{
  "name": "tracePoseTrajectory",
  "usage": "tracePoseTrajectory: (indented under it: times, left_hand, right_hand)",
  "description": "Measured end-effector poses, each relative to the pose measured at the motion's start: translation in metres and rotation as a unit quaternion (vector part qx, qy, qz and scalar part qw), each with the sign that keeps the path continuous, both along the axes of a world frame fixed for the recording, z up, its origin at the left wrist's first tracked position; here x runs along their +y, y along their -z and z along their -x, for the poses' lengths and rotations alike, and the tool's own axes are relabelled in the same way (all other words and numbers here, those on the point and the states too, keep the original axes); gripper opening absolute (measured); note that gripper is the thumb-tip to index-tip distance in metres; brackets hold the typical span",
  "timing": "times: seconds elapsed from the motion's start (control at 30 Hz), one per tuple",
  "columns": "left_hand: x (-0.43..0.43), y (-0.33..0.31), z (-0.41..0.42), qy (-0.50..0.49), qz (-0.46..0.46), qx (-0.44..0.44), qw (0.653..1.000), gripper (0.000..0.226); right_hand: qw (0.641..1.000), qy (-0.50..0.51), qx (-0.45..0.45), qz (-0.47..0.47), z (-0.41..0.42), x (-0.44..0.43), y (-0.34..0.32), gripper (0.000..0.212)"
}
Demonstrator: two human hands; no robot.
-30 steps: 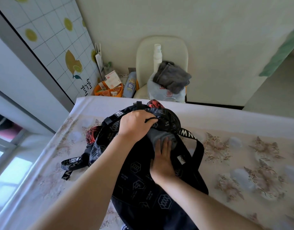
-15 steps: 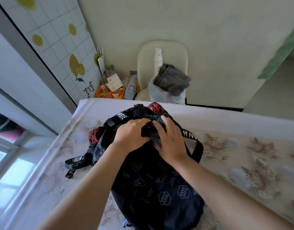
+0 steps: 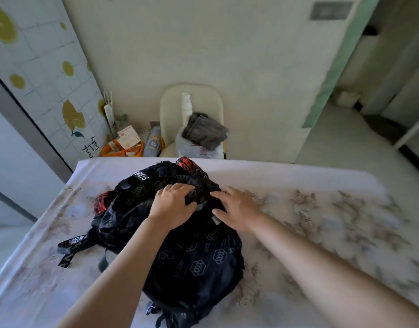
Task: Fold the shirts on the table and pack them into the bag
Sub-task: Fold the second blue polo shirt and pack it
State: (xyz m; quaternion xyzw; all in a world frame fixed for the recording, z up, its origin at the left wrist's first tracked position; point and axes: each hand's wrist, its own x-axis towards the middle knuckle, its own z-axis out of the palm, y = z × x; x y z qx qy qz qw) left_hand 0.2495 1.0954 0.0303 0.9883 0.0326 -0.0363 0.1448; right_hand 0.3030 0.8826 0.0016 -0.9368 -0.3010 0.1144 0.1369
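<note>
Lying lengthwise on the table [image 3: 322, 209], the black bag [image 3: 203, 256] has its top toward the far edge and its base close to the near edge, left of the middle. It is printed with pale hexagon marks, and red patches show at its far end and its left side. A lettered strap [image 3: 73, 245] trails from it toward the table's left edge.

From the head view, both hands meet at the upper part of the bag. The left hand [image 3: 173, 205] lies on top of the bag with its fingers curled into the dark fabric, clutching a bunch of it. The right hand [image 3: 238, 209] sits just beside it, on the bag's right shoulder. Its fingers are spread and nearly straight, pointing toward the left hand and touching the fabric without grasping it. Between the two hands a small grey patch [image 3: 199, 206] shows in the bag; whether it is a shirt cannot be told. No shirt lies loose on the flowered tablecloth.

Beyond the far edge stands a cream chair [image 3: 170, 102]. On its seat are a white bottle [image 3: 186, 105] and a plastic bag [image 3: 199, 150] with a grey cloth [image 3: 203, 130] draped over it. An orange basket [image 3: 109, 151] of small items sits off the far left corner.
</note>
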Motion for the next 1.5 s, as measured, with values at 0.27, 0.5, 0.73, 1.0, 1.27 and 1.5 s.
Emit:
tracePoseTrajectory:
  times: [0.27, 0.5, 0.73, 1.0, 1.27, 1.5]
  left_hand:
    - [-0.228, -0.006, 0.007, 0.146, 0.202, 0.146, 0.957, 0.034]
    - [-0.466, 0.012, 0.049, 0.242, 0.238, 0.196, 0.920, 0.026]
    - [-0.740, 0.042, 0.123, 0.395, 0.166, 0.253, 0.868, 0.029]
    - [-0.961, 0.055, 0.219, 0.537, 0.082, 0.308, 0.781, 0.032]
    - [-1.070, 0.074, 0.329, 0.659, 0.052, 0.328, 0.675, 0.062]
    - [-1.082, 0.125, 0.375, 0.677, 0.094, 0.271, 0.678, 0.030]
  right_hand:
    - [0.960, 0.262, 0.094, -0.016, 0.087, -0.229, -0.035, 0.051]
    - [0.894, 0.435, 0.102, -0.031, 0.192, -0.467, -0.017, 0.030]
    - [0.829, 0.551, 0.092, -0.012, 0.325, -0.707, 0.031, 0.023]
    - [0.757, 0.631, 0.035, 0.166, 0.460, -0.872, 0.031, 0.055]
    - [0.617, 0.778, 0.103, -0.052, 0.554, -0.930, 0.070, 0.080]
    - [0.626, 0.774, 0.033, -0.091, 0.567, -0.928, 0.082, 0.072]
